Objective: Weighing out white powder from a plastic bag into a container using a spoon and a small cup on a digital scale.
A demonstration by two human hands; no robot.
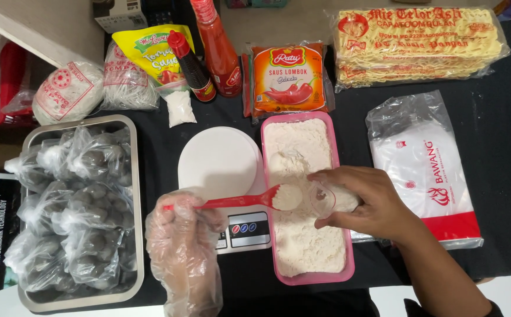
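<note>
So the left hand [182, 235], in a loose clear plastic glove, has its fingers clenched around the handle of a red spoon [241, 201] heaped with white flour. The right hand [364, 202] is bare, fingers pinching a small clear plastic bag [324, 198] open right at the spoon's tip. Both sit over the pink tub [343, 276] of flour, so the spoon is basically touching the bag's mouth.

Looks to me like the filling step: flour going from spoon into bag. I'd guess the next move needs a slow tilt of the spoon while the bag's mouth stays wide, or it spills back into the tub.

Counts: one white digital scale [220, 164] just left of the right fingers, one metal tray [138, 235] left of the gloved hand holding several bags of dark meatballs (can't count them exactly), two red sauce bottles [217, 53] beyond the scale, one orange chilli sauce pouch [289, 79], one yellow noodle pack [417, 44], and one pack of plastic bags [426, 176] right of the bare hand, all on the black desk [502, 117].
</note>
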